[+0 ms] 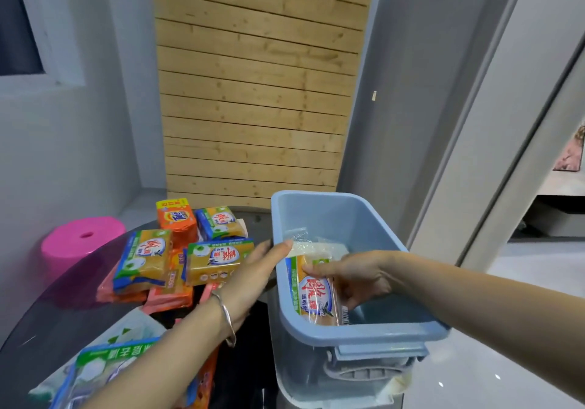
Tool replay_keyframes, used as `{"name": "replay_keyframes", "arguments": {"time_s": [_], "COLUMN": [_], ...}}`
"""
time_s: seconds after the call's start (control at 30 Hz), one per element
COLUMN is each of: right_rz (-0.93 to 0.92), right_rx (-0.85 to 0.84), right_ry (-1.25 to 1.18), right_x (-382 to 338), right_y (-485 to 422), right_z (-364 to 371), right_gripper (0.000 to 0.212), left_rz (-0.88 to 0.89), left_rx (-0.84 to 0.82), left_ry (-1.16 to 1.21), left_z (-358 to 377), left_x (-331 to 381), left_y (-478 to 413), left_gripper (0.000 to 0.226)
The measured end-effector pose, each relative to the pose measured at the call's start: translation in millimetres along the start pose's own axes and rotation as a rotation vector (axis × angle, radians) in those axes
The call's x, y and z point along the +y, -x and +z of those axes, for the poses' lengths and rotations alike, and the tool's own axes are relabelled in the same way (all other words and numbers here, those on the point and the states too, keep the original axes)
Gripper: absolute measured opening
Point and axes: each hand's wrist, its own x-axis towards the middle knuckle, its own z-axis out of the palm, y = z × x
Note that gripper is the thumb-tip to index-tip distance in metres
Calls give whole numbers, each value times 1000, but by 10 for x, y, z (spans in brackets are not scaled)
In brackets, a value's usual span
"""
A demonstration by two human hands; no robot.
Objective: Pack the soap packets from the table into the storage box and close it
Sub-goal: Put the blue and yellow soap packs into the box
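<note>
A translucent storage box with a blue rim (357,334) stands open at the right of the dark table. My right hand (354,277) is inside it, shut on a yellow soap packet (316,294) with a blue and green label. A clear packet (319,247) lies deeper in the box. My left hand (253,277) rests with fingers straight against the box's left rim, holding nothing. Several soap packets are piled on the table at the left: yellow ones (144,258) (218,260) (220,222) and an orange one (177,218).
More packets lie at the table's near edge (104,367). A pink round stool (79,241) stands beyond the table at the left. A slatted wooden panel (256,92) leans on the wall behind. The box's latch handle (367,370) faces me.
</note>
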Motion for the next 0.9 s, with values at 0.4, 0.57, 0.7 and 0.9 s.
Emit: {"name": "replay_keyframes", "arguments": {"time_s": [0.4,0.57,0.7,0.9], "right_rz": [154,203,209,61], "right_rx": [-44,17,61,302], "right_ry": [118,32,47,111], "right_x": [71,69,43,-68], "right_y": [1,56,134,255], "right_z": [39,11,12,-47], "right_gripper": [38,42,41,50], "left_rz": [10,7,1,5], "left_rx": [-33,-56,-55,-46], "left_ry": [4,-26,-37,-40], "left_z": [-43,-84,-109,-118], "left_x": [-18,-19,-3,31], "left_y": [-7,-25,-35,-8], "left_gripper": [36,39,40,40]}}
